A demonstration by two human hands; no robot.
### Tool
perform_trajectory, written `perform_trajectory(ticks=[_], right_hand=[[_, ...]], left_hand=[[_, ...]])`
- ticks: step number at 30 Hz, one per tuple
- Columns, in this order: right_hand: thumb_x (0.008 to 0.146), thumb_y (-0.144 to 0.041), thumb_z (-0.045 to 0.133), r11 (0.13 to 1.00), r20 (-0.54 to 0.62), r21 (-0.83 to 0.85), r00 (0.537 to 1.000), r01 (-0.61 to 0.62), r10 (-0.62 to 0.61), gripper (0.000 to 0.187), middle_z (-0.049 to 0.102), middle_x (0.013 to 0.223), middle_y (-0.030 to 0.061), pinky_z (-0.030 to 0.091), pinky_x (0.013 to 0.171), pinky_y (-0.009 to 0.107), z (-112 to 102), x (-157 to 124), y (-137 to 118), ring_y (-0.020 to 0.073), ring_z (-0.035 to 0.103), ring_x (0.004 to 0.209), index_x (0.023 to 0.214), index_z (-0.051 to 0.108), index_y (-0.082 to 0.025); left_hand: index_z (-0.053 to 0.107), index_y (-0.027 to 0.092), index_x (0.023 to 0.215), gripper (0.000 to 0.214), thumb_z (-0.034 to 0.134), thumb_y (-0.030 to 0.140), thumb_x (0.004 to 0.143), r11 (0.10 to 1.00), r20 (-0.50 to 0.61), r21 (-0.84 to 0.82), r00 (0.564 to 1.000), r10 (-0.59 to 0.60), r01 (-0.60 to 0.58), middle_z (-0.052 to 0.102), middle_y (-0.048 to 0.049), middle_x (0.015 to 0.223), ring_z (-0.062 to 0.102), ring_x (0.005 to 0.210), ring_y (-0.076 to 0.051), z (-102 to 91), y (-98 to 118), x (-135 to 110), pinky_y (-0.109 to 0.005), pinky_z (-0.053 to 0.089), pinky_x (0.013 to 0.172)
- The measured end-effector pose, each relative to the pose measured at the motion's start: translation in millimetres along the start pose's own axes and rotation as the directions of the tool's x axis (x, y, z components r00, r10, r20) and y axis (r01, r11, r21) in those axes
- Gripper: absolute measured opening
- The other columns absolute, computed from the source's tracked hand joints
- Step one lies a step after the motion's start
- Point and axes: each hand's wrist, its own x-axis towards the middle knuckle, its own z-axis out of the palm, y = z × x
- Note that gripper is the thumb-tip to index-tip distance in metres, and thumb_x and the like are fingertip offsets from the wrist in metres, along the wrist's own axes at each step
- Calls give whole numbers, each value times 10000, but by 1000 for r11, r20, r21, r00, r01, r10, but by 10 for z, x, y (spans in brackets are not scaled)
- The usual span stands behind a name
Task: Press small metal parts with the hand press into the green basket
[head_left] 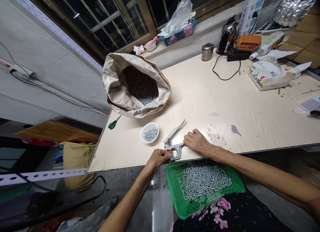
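Note:
Grey metal snap-fastener pliers (177, 148) lie near the table's front edge, their upper handle raised and a spring showing by the jaws. My right hand (196, 142) is closed round the end of the lower handle. At the jaw end my left hand (161, 157) pinches with thumb and finger; a small red bit shows at the fingertips, too small to name. Just beyond stands a white bowl (142, 136) of small metal screw-like pieces. Below the table edge, a green basket (175, 195) full of similar silvery pieces rests on my lap.
A large open sack (112, 82) of small metal pieces stands behind the bowl, with green-handled scissors (113, 124) to its left. Further back are a lidded metal cup (207, 52), an electric kettle (226, 35), an orange battery (248, 42) with a cord and a tissue pack (267, 73).

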Motion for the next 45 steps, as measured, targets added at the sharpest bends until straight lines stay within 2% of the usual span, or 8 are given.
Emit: perform_trajectory(ticks=[7, 11, 15, 26, 30, 33, 37, 45], right_hand=[[884, -308, 564, 993, 143, 100, 989, -59, 45, 127, 626, 937, 64, 327, 764, 373, -116, -52, 59, 216, 497, 887, 905, 600, -188], [719, -579, 678, 962, 137, 251, 988, -106, 74, 692, 428, 1374, 166, 318, 948, 477, -184, -23, 281, 314, 372, 1229, 1256, 490, -184], [610, -693, 684, 953, 251, 285, 968, -98, 24, 959, 383, 1401, 224, 294, 965, 571, -138, 93, 496, 393, 299, 1284, 1352, 412, -150], [564, -559, 788, 957, 243, 278, 970, -82, 13, 706, 583, 1028, 100, 398, 765, 382, -228, 191, 479, 261, 473, 906, 1114, 566, -177], [613, -467, 802, 960, 250, 260, 968, -101, 34, 504, 569, 966, 79, 389, 691, 349, -221, 170, 431, 242, 464, 865, 985, 591, -200], [675, -386, 786, 960, 238, 260, 970, -104, 41, 370, 566, 935, 70, 387, 682, 345, -233, 150, 358, 228, 467, 853, 917, 582, -196], [723, -329, 752, 958, 239, 253, 968, -136, 74, 312, 568, 942, 75, 400, 703, 355, -312, 107, 259, 230, 477, 874, 934, 572, -185], [742, -307, 730, 945, 251, 270, 961, -184, 116, 337, 570, 995, 91, 416, 739, 341, -488, 20, 229, 220, 492, 895, 997, 568, -158]], left_hand=[[540, 152, 463, 516, 671, 649, 509, 999, -61, 39, 998, -19, 21, 404, 48, 408, 302, 431, -69, 31, -86, 65, -233, 193, 475], [559, 155, 477, 501, 678, 641, 491, 999, -57, 39, 998, -30, 32, 421, 47, 407, 317, 424, -70, 31, -84, 78, -231, 206, 472], [557, 160, 470, 484, 681, 627, 495, 998, -45, 33, 998, -44, 46, 437, 42, 406, 330, 413, -71, 25, -60, 79, -229, 237, 461], [531, 163, 444, 493, 706, 623, 473, 997, -53, 40, 997, -63, 65, 436, 42, 398, 350, 411, -76, 32, -19, 87, -228, 252, 454], [562, 155, 465, 448, 676, 564, 607, 979, -157, 203, 988, 3, 30, 463, 20, 418, 402, 435, -99, 59, -26, 0, -237, 280, 476], [658, 155, 641, 306, 624, 437, 753, 862, -310, 496, 905, 291, -108, 605, -42, 629, 541, 624, -170, 146, 52, -55, -267, 380, 580], [605, 170, 1132, 394, 651, 355, 787, 592, -125, 707, 756, 642, -386, 613, -121, 1125, 530, 1031, -263, 272, 256, 99, -380, 437, 870], [511, 167, 1209, 450, 628, 357, 818, 360, 216, 745, 713, 667, -562, 576, -121, 1114, 505, 999, -263, 259, 433, 405, -412, 440, 871]])
